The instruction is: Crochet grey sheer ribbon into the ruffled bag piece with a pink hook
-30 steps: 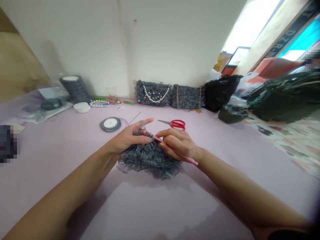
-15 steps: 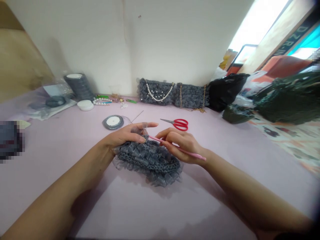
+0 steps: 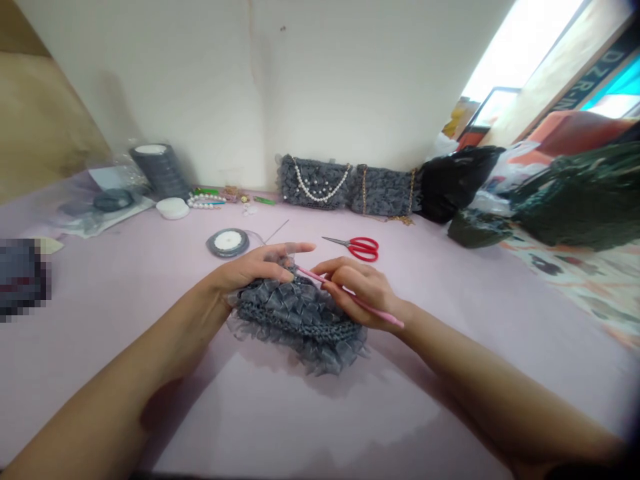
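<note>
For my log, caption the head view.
Left hand holds grey ruffled piece, right hand a pink hook, red scissors beyond.

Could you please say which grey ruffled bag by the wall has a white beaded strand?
The left ruffled bag has the white beaded strand across its front; the right ruffled bag has gold chain.

Our forearms (image 3: pixel 135 363) converge from near left and right; our left hand (image 3: pixel 250 269) has one finger (image 3: pixel 303 247) outstretched, our right hand (image 3: pixel 364 287) is curled.
</note>
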Demonstrator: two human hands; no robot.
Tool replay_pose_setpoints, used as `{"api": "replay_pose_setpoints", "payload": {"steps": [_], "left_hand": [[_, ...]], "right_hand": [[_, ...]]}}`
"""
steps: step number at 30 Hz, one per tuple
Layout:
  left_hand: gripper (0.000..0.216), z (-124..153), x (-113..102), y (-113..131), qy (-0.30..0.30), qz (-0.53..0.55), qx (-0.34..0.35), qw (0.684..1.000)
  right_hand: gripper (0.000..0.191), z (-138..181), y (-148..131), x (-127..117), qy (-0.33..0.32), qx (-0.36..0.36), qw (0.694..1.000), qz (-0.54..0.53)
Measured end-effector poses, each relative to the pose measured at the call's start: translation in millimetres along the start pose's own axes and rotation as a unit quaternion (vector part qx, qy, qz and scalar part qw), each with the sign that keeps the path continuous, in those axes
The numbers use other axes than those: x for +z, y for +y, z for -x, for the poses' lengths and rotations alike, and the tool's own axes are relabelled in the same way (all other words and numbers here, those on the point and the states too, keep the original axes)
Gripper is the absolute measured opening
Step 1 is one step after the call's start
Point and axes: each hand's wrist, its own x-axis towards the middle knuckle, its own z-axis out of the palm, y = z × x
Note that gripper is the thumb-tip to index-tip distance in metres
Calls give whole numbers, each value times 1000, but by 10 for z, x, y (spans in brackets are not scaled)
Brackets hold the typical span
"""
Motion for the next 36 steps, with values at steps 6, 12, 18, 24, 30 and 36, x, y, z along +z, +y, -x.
{"api": "replay_pose_setpoints", "payload": {"steps": [6, 12, 18, 24, 30, 36], "left_hand": [[61, -29, -111, -33, -39, 26, 9, 999], [54, -56, 95, -79, -42, -15, 16, 999], [52, -133, 375, -224, -9, -41, 93, 995], [79, -128, 432, -258, 161, -199, 115, 960], [48, -120, 123, -136, 115, -210, 176, 955], [49, -115, 44, -144, 85, -92, 154, 980]], "right_hand": [[14, -28, -37, -66, -6, 69, 993, -95], [24, -35, -104, 74, 54, 173, 953, -241], [19, -51, -108, 118, 99, 173, 978, -57], [36, -160, -205, -45, 33, 365, 928, -75], [33, -173, -193, -76, 54, 379, 915, -126], [34, -151, -144, -69, 57, 358, 925, -117]]}}
